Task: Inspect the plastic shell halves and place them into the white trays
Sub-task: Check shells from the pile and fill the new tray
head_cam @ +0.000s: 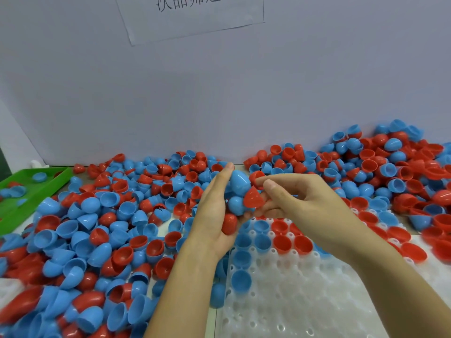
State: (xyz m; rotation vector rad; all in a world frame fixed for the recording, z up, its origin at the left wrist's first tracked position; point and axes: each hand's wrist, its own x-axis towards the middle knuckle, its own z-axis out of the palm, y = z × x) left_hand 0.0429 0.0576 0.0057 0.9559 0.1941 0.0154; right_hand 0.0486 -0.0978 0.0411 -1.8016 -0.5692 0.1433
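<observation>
My left hand cups a handful of shell halves: a blue one on top, another blue one, and a red one near the palm's heel. My right hand pinches a red shell half between thumb and forefinger, right beside that handful; another red half lies against its lower fingers. Below both hands lies the white tray, whose far pockets hold blue halves and red halves, open side up.
Loose red and blue shell halves cover the table to the left and pile up at the back right. A green tray with a few halves sits at far left. A white wall closes off the back.
</observation>
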